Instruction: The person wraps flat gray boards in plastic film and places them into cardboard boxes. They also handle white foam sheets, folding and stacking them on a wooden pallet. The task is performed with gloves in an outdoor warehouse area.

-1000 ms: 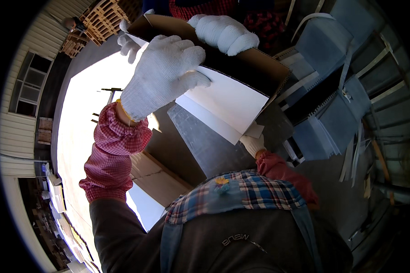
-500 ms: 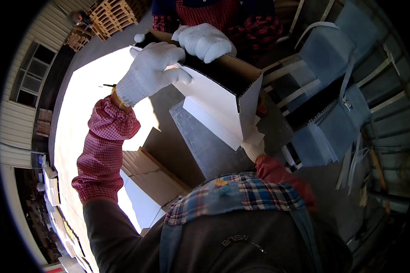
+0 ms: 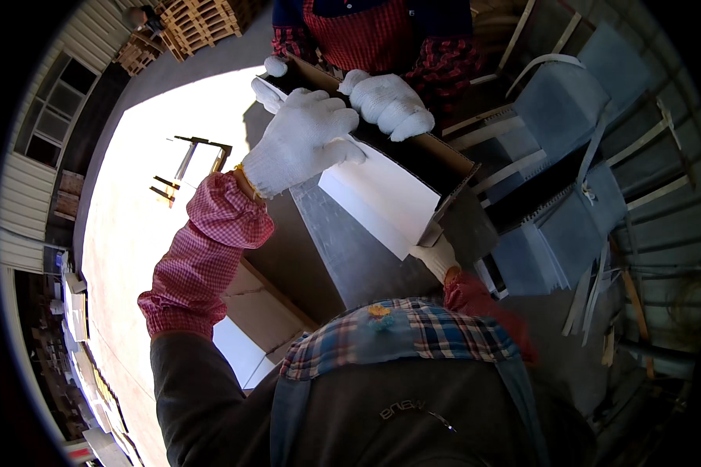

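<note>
I have the cardboard box (image 3: 389, 191) in the middle of my view, white outside and brown along its inner edges, its dark hollow facing up. It sits slantwise over the grey tabletop (image 3: 327, 241); whether it rests there I can't tell. Compared with half a second ago, it lies further right and its near end leans over more, so I see less of that end wall.

My left hand (image 3: 304, 144), in a white knit glove, grips the box's long near edge, fingers over the rim and thumb against the white wall; it has travelled right along with the box. My right hand (image 3: 436, 257), also gloved, is in almost the same spot, at the box's lower near corner by a small flap (image 3: 431, 233). Its fingertips are hidden, so I can't tell how closed they are.

Across from me, a co-worker's glove (image 3: 389, 107) lies over the far edge, lower and further right than earlier; their other glove (image 3: 266, 95) is at the far left end. Off to the left, a metal frame (image 3: 223, 158) now shows clearly on the bright floor. Grey sheets (image 3: 533, 249) stand at right, and wooden pallets (image 3: 199, 27) at upper left.
</note>
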`<state>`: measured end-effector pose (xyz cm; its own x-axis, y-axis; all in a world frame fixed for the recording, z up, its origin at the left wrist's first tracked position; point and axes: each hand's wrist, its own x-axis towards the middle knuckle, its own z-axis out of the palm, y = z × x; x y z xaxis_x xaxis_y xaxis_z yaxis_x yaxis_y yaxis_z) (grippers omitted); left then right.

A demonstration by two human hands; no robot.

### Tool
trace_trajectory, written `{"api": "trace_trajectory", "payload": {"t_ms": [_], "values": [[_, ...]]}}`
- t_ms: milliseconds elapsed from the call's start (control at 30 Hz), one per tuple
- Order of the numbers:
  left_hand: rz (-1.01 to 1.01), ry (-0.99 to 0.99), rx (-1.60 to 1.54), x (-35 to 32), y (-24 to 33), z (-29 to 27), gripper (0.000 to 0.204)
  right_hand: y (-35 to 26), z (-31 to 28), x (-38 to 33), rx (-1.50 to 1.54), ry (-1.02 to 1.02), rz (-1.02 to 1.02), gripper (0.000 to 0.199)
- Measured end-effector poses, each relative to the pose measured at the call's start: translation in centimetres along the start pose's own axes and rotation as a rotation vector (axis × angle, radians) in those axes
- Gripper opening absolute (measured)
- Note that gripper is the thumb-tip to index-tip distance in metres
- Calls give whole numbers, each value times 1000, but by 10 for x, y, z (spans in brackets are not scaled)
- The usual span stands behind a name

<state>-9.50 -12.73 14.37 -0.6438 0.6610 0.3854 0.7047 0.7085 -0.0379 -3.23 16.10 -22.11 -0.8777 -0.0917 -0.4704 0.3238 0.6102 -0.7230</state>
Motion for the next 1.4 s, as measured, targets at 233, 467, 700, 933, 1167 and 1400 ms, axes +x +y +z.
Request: {"api": "trace_trajectory", "payload": {"t_ms": [233, 467, 700, 933, 1167, 1400], "values": [[56, 0, 5, -13, -3, 24, 36, -128, -81, -92, 456, 101, -454, 121], [11, -9, 6, -21, 7, 36, 34, -182, -78, -99, 705, 265, -755, 120], [-15, -17, 2, -32, 2, 61, 34, -174, -72, -85, 543, 330, -774, 109], [-15, -22, 46, -31, 9, 76, 34, -157, -71, -72, 426, 413, -917, 92], [-18, 48, -6, -45, 5, 93, 36, -167, -67, -71, 266, 522, -895, 90], [-51, -37, -9, -47, 13, 105, 36, -141, -66, -69, 244, 443, -830, 86]]}}
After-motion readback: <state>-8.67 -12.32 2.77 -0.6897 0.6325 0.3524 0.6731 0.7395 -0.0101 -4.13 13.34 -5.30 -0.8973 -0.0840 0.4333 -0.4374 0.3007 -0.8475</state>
